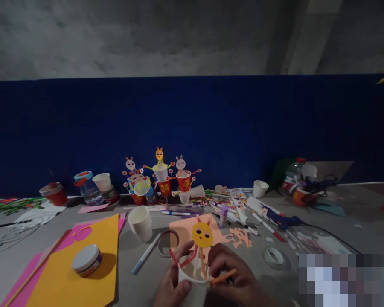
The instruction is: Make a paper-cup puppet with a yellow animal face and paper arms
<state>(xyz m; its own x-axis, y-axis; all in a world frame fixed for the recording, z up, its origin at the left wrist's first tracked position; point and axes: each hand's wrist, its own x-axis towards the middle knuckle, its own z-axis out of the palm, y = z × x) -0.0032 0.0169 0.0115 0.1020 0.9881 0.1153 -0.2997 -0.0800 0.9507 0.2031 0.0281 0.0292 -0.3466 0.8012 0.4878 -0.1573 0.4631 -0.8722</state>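
Note:
Low in the middle of the view, my left hand [173, 283] is wrapped round a white paper cup [194, 294]. A yellow paper rabbit head [202, 235] with pink ears stands above the cup on thin stems that reach into it. Bent over the cup's left rim is a red pipe cleaner [173, 258]. My right hand [235, 275] is closed at the right rim, its fingers on an orange pipe cleaner [224, 276] that sticks out to the right. Part of the fingertips is hidden.
Finished cup figures [164, 185] stand at the back against a blue panel [192, 115]. Stacked paper cups [141, 224], a lidded jar [86, 259] on yellow paper [105, 238], a marker [145, 254], clear tape [274, 257] and a blue glue gun [280, 218] lie around.

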